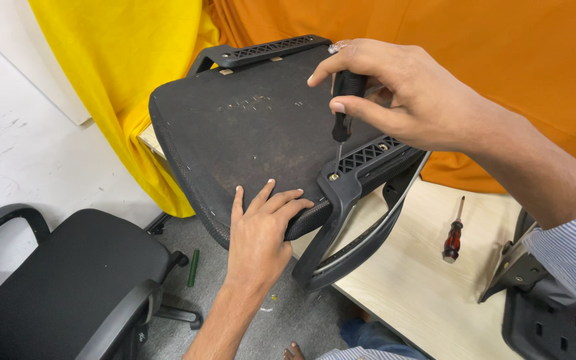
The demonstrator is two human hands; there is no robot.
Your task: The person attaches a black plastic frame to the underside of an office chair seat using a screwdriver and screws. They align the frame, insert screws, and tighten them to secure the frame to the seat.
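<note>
An upturned black chair seat [248, 127] lies on the light wooden table [421, 280], its underside up and one end hanging over the table's edge. My right hand [395, 93] grips a black-handled screwdriver [345, 107], held upright with its tip on a screw [333, 177] in the black armrest bracket [341, 213]. My left hand [258, 230] presses flat on the seat's near edge, fingers spread, just left of that bracket. A second armrest [261, 50] is fixed along the seat's far side.
A red-and-black screwdriver [453, 235] lies on the table to the right. Another black chair part [541, 313] sits at the right edge. An office chair [68, 287] stands on the grey floor at lower left. Yellow [128, 80] and orange cloth [501, 53] hang behind.
</note>
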